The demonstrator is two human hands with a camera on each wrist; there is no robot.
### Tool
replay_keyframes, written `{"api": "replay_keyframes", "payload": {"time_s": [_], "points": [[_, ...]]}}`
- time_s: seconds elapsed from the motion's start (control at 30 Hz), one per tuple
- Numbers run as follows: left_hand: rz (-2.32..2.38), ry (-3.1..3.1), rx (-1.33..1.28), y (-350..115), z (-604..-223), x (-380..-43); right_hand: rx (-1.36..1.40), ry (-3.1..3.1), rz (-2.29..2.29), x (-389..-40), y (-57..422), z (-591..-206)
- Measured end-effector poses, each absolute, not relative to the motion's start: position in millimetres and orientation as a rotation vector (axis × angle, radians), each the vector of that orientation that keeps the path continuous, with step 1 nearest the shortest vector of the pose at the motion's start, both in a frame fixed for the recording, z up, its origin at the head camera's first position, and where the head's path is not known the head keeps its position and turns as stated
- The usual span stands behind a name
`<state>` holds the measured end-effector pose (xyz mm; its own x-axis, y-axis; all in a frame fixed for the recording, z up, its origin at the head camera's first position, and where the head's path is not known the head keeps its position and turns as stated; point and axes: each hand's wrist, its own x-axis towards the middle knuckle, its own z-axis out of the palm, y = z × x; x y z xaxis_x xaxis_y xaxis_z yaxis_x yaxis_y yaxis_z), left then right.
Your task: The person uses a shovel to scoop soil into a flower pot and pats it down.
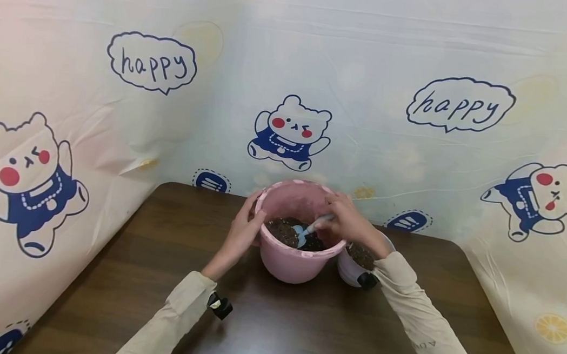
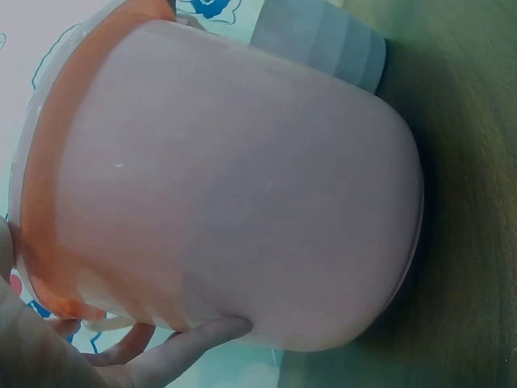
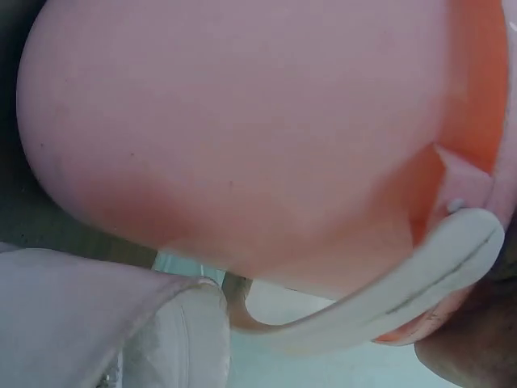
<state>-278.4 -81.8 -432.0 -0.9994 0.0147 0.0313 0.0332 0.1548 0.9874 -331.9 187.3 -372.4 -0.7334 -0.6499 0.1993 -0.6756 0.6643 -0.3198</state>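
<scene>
A pink bucket [image 1: 290,267] stands upright on the table with dark soil [image 1: 281,231] inside. My left hand [image 1: 242,233] grips its left rim, and in the left wrist view the fingers [image 2: 190,343] lie against the outer wall. Over the right side of the bucket, my right hand [image 1: 350,219] holds a small blue shovel [image 1: 301,235] by its handle, the blade down at the soil. In the right wrist view a white bucket handle [image 3: 404,283] hangs by the wall, and only a bit of the right hand [image 3: 468,343] shows at the edge.
A pale flower pot [image 1: 348,271] with soil stands just right of the bucket, partly under the right forearm. The brown wooden table [image 1: 274,328] reaches back to a printed cloth [image 1: 366,95] hanging behind and at both sides.
</scene>
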Motion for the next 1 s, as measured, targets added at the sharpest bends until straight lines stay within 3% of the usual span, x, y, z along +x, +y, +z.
{"api": "replay_keyframes", "payload": {"time_s": [0.53, 1.0], "points": [[-2.03, -2.395, -0.065, -82.1, -431.3, -282.2, 1.222, -2.807, -0.079, -322.6, 169.8, -361.1], [-2.009, -2.406, -0.062, -81.1, -431.3, -279.0, 1.357, -2.784, 0.338, -322.8, 190.3, -359.8]]}}
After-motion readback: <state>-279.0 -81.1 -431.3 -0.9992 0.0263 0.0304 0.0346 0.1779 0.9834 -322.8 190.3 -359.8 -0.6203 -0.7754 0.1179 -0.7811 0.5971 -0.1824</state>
